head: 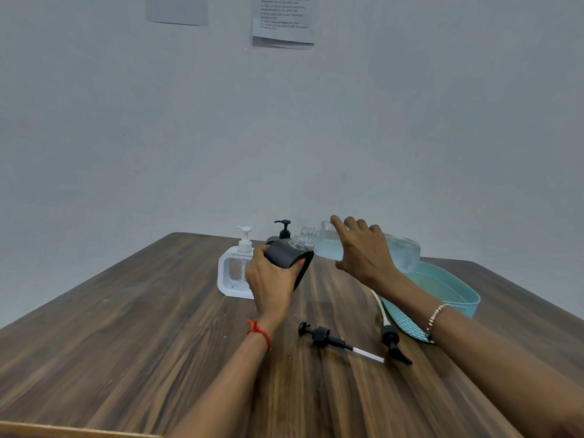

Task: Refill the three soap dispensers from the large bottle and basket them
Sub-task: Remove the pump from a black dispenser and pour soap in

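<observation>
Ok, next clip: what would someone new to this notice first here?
The hands meeting at mid-table: the right hand tips the large bottle of bluish liquid toward the open neck of a dark dispenser that the left hand grips. Nearer the camera, a black pump head and a second pump head lie loose on the table, beside a teal basket on the right.

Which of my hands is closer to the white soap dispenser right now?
Left. The left hand, gripping the black dispenser, is just beside the white dispenser; the right hand holds the big bottle farther right.
</observation>
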Tool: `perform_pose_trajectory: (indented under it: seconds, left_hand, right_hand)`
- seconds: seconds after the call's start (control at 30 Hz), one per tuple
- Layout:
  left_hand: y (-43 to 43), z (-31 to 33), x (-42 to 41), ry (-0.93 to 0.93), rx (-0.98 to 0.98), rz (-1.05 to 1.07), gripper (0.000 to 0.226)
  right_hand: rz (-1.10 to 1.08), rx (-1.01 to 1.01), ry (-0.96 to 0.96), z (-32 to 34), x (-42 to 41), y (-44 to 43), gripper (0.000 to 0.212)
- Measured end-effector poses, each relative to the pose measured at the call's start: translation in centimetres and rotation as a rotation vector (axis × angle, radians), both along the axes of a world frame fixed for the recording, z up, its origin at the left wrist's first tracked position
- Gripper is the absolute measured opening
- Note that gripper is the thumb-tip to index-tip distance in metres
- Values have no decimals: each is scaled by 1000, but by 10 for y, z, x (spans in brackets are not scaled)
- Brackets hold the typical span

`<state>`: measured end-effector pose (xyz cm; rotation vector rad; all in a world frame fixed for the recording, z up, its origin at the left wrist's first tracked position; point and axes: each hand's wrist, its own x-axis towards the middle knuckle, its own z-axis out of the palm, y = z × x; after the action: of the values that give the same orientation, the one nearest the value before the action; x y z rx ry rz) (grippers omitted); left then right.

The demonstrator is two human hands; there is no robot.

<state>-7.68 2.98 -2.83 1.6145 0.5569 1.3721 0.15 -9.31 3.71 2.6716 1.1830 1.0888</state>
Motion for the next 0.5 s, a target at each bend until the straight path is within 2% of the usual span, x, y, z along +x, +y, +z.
perform_pose_trajectory:
  seconds: [0.5]
  left_hand:
    - [-1,0,-2,7,-13,-9,51]
  right_hand:
    - [2,-7,-11,0,-1,2,76]
